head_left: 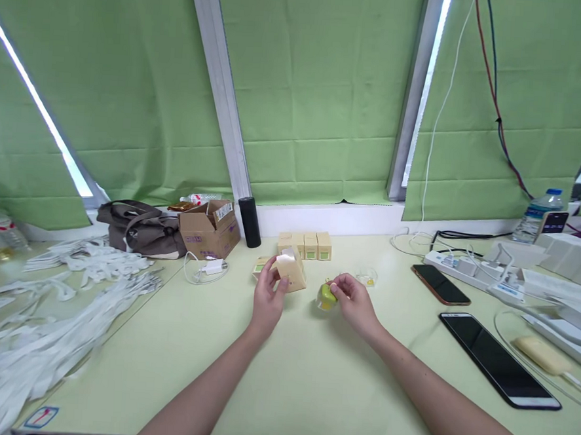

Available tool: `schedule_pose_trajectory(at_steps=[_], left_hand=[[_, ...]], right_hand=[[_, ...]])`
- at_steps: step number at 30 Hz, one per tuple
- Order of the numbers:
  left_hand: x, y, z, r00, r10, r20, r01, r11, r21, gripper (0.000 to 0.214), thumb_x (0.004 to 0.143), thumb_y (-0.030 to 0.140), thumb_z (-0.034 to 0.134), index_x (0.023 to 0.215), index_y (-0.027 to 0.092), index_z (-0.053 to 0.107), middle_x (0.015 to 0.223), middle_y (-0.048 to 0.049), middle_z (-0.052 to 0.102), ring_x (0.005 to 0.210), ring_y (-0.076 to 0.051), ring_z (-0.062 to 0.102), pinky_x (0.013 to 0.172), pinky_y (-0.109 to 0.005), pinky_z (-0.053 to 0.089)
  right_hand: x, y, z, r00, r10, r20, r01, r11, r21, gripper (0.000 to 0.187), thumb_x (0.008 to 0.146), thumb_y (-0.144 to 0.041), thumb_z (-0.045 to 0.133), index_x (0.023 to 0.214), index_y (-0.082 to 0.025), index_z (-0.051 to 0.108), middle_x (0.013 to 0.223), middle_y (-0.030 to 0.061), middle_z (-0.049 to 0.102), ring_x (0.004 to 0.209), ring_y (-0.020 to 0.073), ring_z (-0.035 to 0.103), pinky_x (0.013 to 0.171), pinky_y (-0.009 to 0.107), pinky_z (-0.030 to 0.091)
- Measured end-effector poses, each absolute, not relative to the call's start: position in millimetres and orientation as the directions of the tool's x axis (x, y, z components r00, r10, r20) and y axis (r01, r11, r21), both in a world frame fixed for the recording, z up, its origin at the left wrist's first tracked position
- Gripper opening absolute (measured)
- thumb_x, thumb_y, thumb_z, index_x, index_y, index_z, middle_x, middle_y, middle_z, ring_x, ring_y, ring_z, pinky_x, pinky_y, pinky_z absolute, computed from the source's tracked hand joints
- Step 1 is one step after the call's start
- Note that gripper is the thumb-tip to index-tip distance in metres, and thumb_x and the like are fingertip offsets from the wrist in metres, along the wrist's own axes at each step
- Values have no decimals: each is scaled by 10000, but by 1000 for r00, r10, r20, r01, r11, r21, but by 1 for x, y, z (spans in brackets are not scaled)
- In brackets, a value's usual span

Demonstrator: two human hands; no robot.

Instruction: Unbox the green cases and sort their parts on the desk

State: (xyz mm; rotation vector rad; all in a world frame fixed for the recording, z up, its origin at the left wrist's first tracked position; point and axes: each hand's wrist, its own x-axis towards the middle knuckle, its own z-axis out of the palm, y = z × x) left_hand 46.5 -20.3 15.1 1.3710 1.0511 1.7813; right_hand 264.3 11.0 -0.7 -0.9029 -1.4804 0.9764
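Over at the pale table (177, 368), a person has both forearms stretched in from the near edge, and the two hands sit a little apart around the middle. The left hand (268, 298) grips a small tan box (294, 275) by its left side, thumb in front and fingers curled around; the box leans a bit, with its pale flaps standing up at the top. The right hand (357, 303) pinches a small green object (326, 295) near its top between thumb and fingertips, just to the right of the box and apart from it. Something clear seems to wrap the lower part of that object, though it is too small for me to be sure.

Just beyond the right hand lies a clear plastic piece (367, 277). Another tan box (259, 266) shows partly behind the left hand, and farther back, near the wall, stands a row of similar boxes (317, 245). A black cylinder (249, 222) stands left of that row, beside an open cardboard carton (210, 235). Off to the right lie a smaller phone (440, 284) and a larger phone (498, 358); white straps (67, 335) are heaped at the left.
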Motion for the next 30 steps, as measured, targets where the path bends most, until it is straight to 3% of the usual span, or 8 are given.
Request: schedule_pose_trajectory(at_steps=[4, 9, 14, 18, 22, 27, 30], left_hand=[[43, -19, 18, -144, 951, 274, -381, -309, 871, 751, 868, 540, 787, 1471, 258, 438, 1353, -139, 681, 1127, -304, 722, 888, -480, 648], [43, -23, 19, -39, 976, 214, -542, -200, 816, 551, 932, 412, 743, 1379, 220, 484, 1265, -143, 739, 1060, -303, 764, 863, -477, 651], [47, -27, 22, 50, 982, 182, -551, -125, 825, 458, 974, 328, 675, 1369, 152, 525, 1266, -201, 743, 1019, -301, 783, 841, -431, 651], [50, -29, 23, 101, 979, 179, -527, -100, 844, 457, 957, 348, 698, 1348, 139, 585, 1252, -195, 747, 970, -311, 791, 799, -427, 660], [52, -32, 22, 148, 972, 185, -490, -91, 867, 523, 934, 419, 730, 1366, 146, 618, 1226, -185, 752, 941, -320, 787, 745, -432, 664], [58, -35, 18, 180, 967, 178, -433, -84, 898, 591, 909, 504, 751, 1393, 182, 645, 1227, -171, 753, 927, -297, 771, 687, -399, 656], [59, -36, 18, 165, 972, 168, -378, -95, 921, 658, 885, 535, 770, 1430, 195, 628, 1282, -172, 742, 955, -294, 760, 698, -389, 649]], right_hand=[[261, 5, -6, -230, 898, 374, 223, 423, -878, 214, 958, -436, 577, 884, -240, 623, 913, 47, 733, 829, 230, 654, 780, 373, 495], [261, 0, -7, -309, 880, 361, 318, 454, -832, 171, 981, -375, 518, 900, -254, 607, 934, 40, 744, 861, 239, 662, 744, 357, 476], [261, -4, -3, -351, 873, 339, 351, 458, -817, 170, 989, -370, 507, 940, -257, 624, 933, 36, 739, 883, 242, 677, 780, 376, 499], [260, -10, 6, -269, 871, 412, 364, 488, -794, 239, 966, -432, 572, 1100, -264, 676, 1162, 78, 735, 1139, 292, 652, 969, 453, 506], [259, -16, 15, -232, 839, 492, 319, 544, -776, 340, 985, -557, 549, 1110, -286, 712, 1226, 81, 718, 1262, 314, 584, 1101, 507, 448], [258, -18, 17, -296, 852, 432, 234, 503, -832, 456, 962, -681, 534, 1055, -287, 745, 1257, 80, 715, 1324, 335, 535, 1168, 539, 390], [257, -17, 16, -317, 872, 372, 131, 429, -894, 533, 918, -743, 566, 1079, -270, 753, 1241, 94, 732, 1298, 337, 575, 1138, 506, 441]])
